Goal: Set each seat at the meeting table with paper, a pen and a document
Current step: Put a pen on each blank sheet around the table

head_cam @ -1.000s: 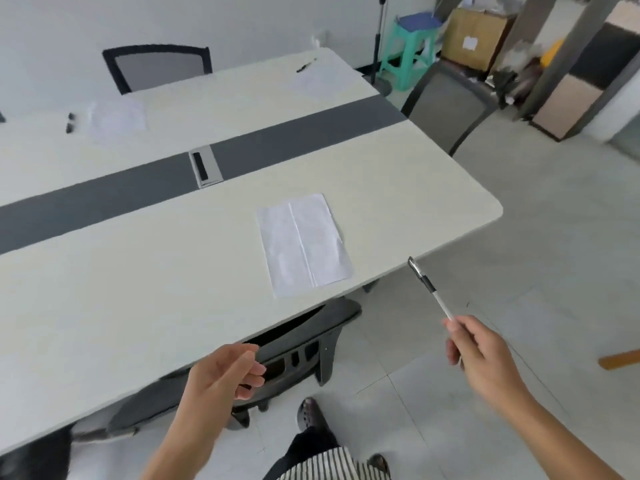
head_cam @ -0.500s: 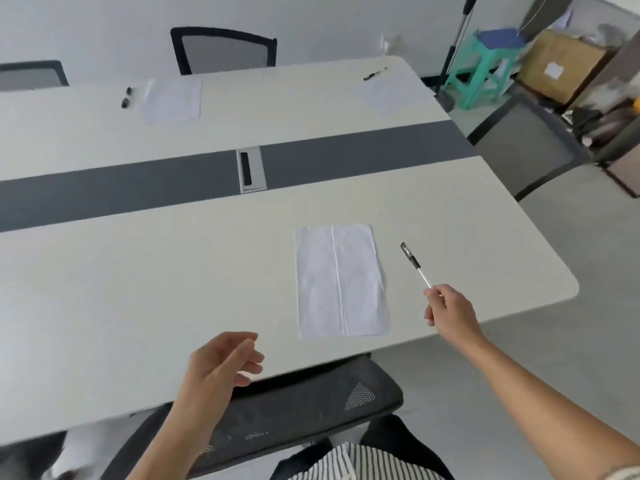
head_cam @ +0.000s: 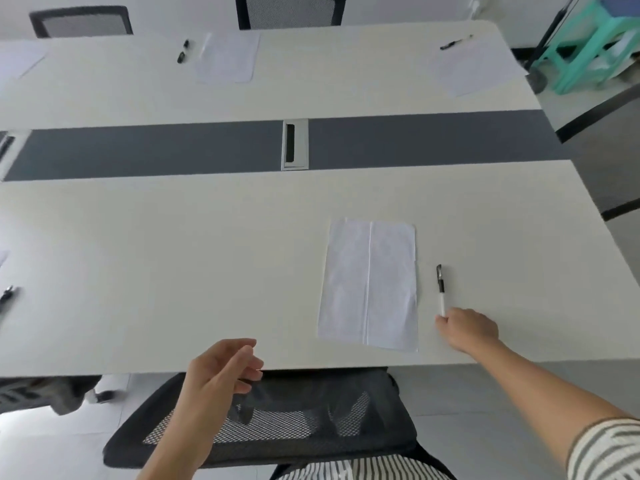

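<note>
Item 1. Meeting table (head_cam: 173, 271): pale top filling most of the frame, crossed at the upper middle by a dark strip (head_cam: 173, 152) with a metal cable hatch (head_cam: 295, 144) set into it.

Item 2. Near sheet of paper (head_cam: 369, 285): white, creased down its length, lying flat at centre right of the frame, close to the table's near edge.

Item 3. Pen (head_cam: 440, 289): black cap end pointing up the frame, white barrel below, just right of the near sheet of paper and not touching it. Whether it rests fully on the table cannot be told.

Item 4. Right hand (head_cam: 467, 329): lower right of centre, fingers curled narrowly about the pen's lower end. A striped sleeve (head_cam: 606, 452) shows at the bottom right corner.

Item 5. Left hand (head_cam: 221, 372): lower centre, over the table's near edge, fingers loosely bent and holding nothing.

Item 6. Mesh-backed chair (head_cam: 294, 420): bottom centre, pushed in under the near edge.

Item 7. Far side, top of frame: a sheet (head_cam: 227, 57) with a dark pen (head_cam: 181, 55) just left of it; a second sheet (head_cam: 474, 64) at upper right with a pen (head_cam: 455, 42) at its top edge; a third sheet (head_cam: 19, 58) at upper left.

Item 8. Left edge: another pen (head_cam: 7, 294), partly cut off.

Item 9. Two chair backs (head_cam: 81, 20) (head_cam: 289, 10) beyond the table; a green stool (head_cam: 588, 46) at upper right.
</note>
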Demonstrator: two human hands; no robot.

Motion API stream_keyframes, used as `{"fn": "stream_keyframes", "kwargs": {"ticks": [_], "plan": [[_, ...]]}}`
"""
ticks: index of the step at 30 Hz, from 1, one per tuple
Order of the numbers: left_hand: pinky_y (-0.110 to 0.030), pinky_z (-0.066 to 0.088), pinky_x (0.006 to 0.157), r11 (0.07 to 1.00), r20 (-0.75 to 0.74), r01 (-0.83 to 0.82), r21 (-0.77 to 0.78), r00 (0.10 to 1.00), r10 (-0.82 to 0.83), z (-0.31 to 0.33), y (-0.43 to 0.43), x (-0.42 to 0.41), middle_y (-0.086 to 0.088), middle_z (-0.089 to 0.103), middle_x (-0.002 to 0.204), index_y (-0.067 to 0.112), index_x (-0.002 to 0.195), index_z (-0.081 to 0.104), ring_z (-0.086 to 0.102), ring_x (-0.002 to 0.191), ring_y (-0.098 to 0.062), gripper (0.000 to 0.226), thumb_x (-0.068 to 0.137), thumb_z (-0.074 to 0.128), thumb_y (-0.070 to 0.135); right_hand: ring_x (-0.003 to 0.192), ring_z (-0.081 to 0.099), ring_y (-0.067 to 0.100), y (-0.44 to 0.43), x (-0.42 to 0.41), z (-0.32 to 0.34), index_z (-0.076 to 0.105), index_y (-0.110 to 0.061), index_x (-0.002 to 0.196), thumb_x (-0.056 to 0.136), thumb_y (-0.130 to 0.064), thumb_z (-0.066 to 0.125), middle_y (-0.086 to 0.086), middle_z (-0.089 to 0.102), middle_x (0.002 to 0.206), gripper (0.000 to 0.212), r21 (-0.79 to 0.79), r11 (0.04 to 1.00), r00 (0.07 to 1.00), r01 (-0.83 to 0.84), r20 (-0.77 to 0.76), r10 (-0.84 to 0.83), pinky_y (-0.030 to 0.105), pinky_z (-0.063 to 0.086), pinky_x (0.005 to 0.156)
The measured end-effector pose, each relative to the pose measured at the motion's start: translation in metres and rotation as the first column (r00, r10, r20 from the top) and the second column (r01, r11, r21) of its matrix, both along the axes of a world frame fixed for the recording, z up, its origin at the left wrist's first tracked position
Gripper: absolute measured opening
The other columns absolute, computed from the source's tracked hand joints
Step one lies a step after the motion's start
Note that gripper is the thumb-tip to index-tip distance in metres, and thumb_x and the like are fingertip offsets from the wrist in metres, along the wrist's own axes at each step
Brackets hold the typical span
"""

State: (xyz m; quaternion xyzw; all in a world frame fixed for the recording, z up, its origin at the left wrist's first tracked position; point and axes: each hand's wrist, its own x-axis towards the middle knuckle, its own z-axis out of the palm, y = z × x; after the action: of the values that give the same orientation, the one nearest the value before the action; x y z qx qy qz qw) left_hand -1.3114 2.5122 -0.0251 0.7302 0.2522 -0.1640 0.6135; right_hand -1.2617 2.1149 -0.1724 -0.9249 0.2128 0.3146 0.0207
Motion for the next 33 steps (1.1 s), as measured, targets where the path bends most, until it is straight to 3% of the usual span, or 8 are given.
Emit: {"fn": "stream_keyframes", "kwargs": {"ticks": [3, 6, 11, 13, 17, 24, 30, 33], "plan": [[-0.034, 0.052, 0.065, 0.998, 0.011, 0.055, -0.009, 0.998, -0.055, 0.0, -0.008, 0.009, -0.015, 0.072, 0.079, 0.011, 0.095, 0.071, 0.069, 0.072, -0.023, 0.014, 0.093, 0.056, 0.012, 0.085, 0.058, 0.026, -0.006, -0.006, 0.002, 0.063, -0.015, 0.104, 0.097, -0.043, 0.034, 0.004, 0.062, 0.094, 0.04, 0.027, 0.999, 0.999, 0.035, -0.006, -0.035, 0.029, 0.042, 0.068], [-0.035, 0.051, 0.066, 0.987, 0.011, 0.158, -0.018, 0.987, -0.157, -0.004, -0.017, 0.021, -0.014, 0.073, 0.079, 0.012, 0.095, 0.07, 0.068, 0.073, -0.023, 0.014, 0.094, 0.056, 0.013, 0.089, 0.061, 0.027, -0.004, -0.023, 0.014, 0.064, -0.016, 0.1, 0.095, -0.044, 0.042, 0.004, 0.067, 0.099, 0.036, 0.108, 0.986, 0.987, 0.125, 0.089, -0.135, 0.029, 0.043, 0.068], [-0.034, 0.051, 0.066, 0.921, 0.039, 0.388, 0.01, 0.921, -0.389, -0.01, -0.047, 0.042, -0.011, 0.073, 0.077, 0.012, 0.095, 0.07, 0.068, 0.072, -0.022, 0.014, 0.094, 0.056, 0.011, 0.073, 0.064, 0.02, 0.003, -0.085, 0.064, 0.066, -0.022, 0.09, 0.094, -0.039, 0.056, -0.003, 0.067, 0.074, 0.02, 0.481, 0.849, 0.878, 0.216, 0.285, -0.385, 0.033, 0.047, 0.066], [-0.033, 0.05, 0.065, 0.886, 0.052, 0.464, 0.018, 0.884, -0.464, -0.008, -0.065, 0.046, -0.009, 0.073, 0.074, 0.012, 0.094, 0.07, 0.067, 0.07, -0.021, 0.015, 0.094, 0.055, 0.01, 0.062, 0.064, 0.015, 0.007, -0.122, 0.087, 0.065, -0.023, 0.08, 0.095, -0.033, 0.059, -0.001, 0.067, 0.066, 0.018, 0.639, 0.729, 0.777, 0.246, 0.319, -0.542, 0.033, 0.049, 0.062], [-0.035, 0.05, 0.067, 0.798, 0.103, 0.602, 0.011, 0.793, -0.6, 0.002, -0.111, 0.04, -0.008, 0.072, 0.074, 0.013, 0.094, 0.07, 0.067, 0.072, -0.022, 0.015, 0.094, 0.056, 0.009, 0.061, 0.063, 0.013, 0.014, -0.197, 0.133, 0.064, -0.016, 0.075, 0.096, -0.022, 0.059, 0.005, 0.067, 0.068, 0.022, 0.792, 0.53, 0.509, 0.303, 0.336, -0.793, 0.014, 0.044, 0.056], [-0.032, 0.05, 0.065, 0.599, 0.144, 0.801, 0.017, 0.591, -0.794, 0.021, -0.202, -0.011, -0.01, 0.072, 0.075, 0.013, 0.093, 0.07, 0.067, 0.068, -0.018, 0.014, 0.093, 0.056, 0.009, 0.063, 0.068, 0.017, -0.001, -0.318, 0.146, 0.069, -0.009, 0.084, 0.096, -0.017, 0.057, 0.007, 0.071, 0.07, 0.018, 0.854, 0.309, 0.118, 0.419, 0.286, -0.951, 0.031, 0.047, 0.059], [-0.031, 0.048, 0.059, 0.461, 0.129, 0.887, 0.007, 0.457, -0.88, 0.019, -0.289, -0.077, -0.013, 0.071, 0.071, 0.005, 0.095, 0.069, 0.066, 0.063, -0.017, 0.014, 0.086, 0.066, 0.017, 0.064, 0.069, 0.018, -0.039, -0.409, 0.148, 0.071, -0.011, 0.086, 0.095, -0.015, 0.059, 0.007, 0.071, 0.07, 0.016, 0.867, 0.211, -0.039, 0.452, 0.255, -0.966, 0.027, 0.047, 0.057], [-0.031, 0.048, 0.058, 0.381, 0.117, 0.924, 0.007, 0.378, -0.918, 0.013, -0.335, -0.109, -0.01, 0.072, 0.068, 0.005, 0.095, 0.068, 0.066, 0.06, -0.015, 0.009, 0.092, 0.059, 0.005, 0.064, 0.069, 0.019, -0.067, -0.447, 0.152, 0.071, -0.012, 0.086, 0.094, -0.015, 0.059, 0.007, 0.072, 0.07, 0.015, 0.862, 0.195, -0.101, 0.467, 0.271, -0.957, 0.028, 0.048, 0.058]]}}
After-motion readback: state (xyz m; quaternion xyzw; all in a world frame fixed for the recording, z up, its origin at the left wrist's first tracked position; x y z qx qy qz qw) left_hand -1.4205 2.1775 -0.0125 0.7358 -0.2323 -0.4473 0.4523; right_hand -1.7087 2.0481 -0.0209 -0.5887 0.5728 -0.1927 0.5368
